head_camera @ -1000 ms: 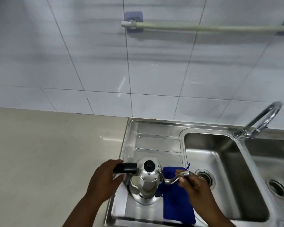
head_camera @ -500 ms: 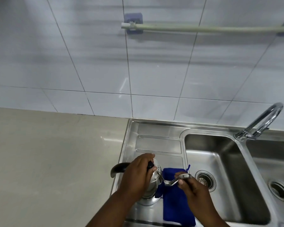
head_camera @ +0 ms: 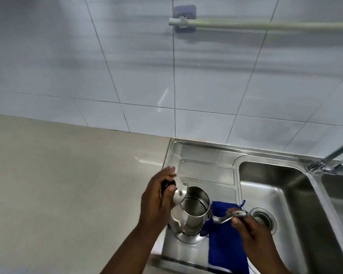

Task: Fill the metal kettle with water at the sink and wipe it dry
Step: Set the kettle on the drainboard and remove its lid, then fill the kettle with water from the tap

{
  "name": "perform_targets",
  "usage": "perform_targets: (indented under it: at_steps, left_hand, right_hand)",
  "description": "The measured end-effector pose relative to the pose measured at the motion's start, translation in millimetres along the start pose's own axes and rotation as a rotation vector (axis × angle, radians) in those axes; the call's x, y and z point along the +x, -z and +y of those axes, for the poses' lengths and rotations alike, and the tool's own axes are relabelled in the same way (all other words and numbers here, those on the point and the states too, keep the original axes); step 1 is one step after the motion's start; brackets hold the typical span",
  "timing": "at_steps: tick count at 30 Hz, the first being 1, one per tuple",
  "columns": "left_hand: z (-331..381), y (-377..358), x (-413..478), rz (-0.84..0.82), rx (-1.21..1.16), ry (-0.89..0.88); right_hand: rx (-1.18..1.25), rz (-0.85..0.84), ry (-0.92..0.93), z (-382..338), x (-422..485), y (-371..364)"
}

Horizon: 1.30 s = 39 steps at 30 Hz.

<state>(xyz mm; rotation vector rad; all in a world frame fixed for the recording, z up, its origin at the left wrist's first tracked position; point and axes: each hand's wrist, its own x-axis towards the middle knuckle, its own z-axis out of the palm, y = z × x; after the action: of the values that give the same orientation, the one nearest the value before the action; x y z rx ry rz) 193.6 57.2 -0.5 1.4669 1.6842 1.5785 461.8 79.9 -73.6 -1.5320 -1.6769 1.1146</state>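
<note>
The metal kettle (head_camera: 194, 214) stands on the steel drainboard (head_camera: 206, 167) left of the sink basin, with its top open and its shiny inside showing. My left hand (head_camera: 156, 202) holds the kettle lid (head_camera: 179, 190) by its black knob, tilted just off the kettle's left rim. My right hand (head_camera: 249, 228) pinches the tip of the thin curved spout (head_camera: 230, 216). A blue cloth (head_camera: 226, 252) lies flat on the drainboard under the spout, beside the kettle's base. The kettle's handle is hidden behind my left hand.
The left sink basin (head_camera: 285, 196) with its drain strainer (head_camera: 264, 218) lies to the right. The chrome faucet (head_camera: 331, 159) rises at the far right, between two basins. A beige countertop (head_camera: 57, 184) spreads to the left. A rail (head_camera: 265, 25) runs along the tiled wall.
My left hand moved from the handle onto the lid and has lifted it off to the left, leaving the kettle open. My right hand stayed on the spout.
</note>
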Motion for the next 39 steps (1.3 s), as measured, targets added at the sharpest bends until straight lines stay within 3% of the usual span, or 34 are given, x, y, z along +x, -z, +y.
perform_targets:
  at_steps: [4,11,17,21,25,29,32,39]
  left_hand:
    - [-38.6,54.5,2.2,0.132,0.201,0.043]
    - [-136.0,95.8,-32.7,-0.050,0.412,0.246]
    - [-173.8,98.0,-51.3,-0.106,0.475,0.376]
    - [-173.1,98.8,-53.6,-0.105,0.457,0.416]
    - [-154.0,93.5,-45.4,-0.102,0.511,0.335]
    - [-115.6,61.4,-29.4,-0.177,0.364,0.200]
    - [-93.3,32.5,-16.1,-0.280,0.209,0.203]
    - [-58.6,23.3,0.6,-0.318,0.300,0.168]
  right_hand:
    - [-0.011,-0.002,0.001,2.9,2.3,-0.7]
    - [-0.004,0.009,0.031,-2.9,2.0,-2.2]
    - [-0.043,-0.005,0.019,-4.2,1.8,-2.0]
    - [-0.057,-0.028,0.023,-5.8,2.8,-0.8]
    - [-0.059,-0.006,0.040,-5.0,2.3,-0.4]
    - [-0.037,0.006,0.070,-4.2,1.6,0.2]
    - [0.026,0.011,0.054,-11.3,-1.2,0.8]
    - [0.185,-0.015,0.007,-21.1,1.3,19.5]
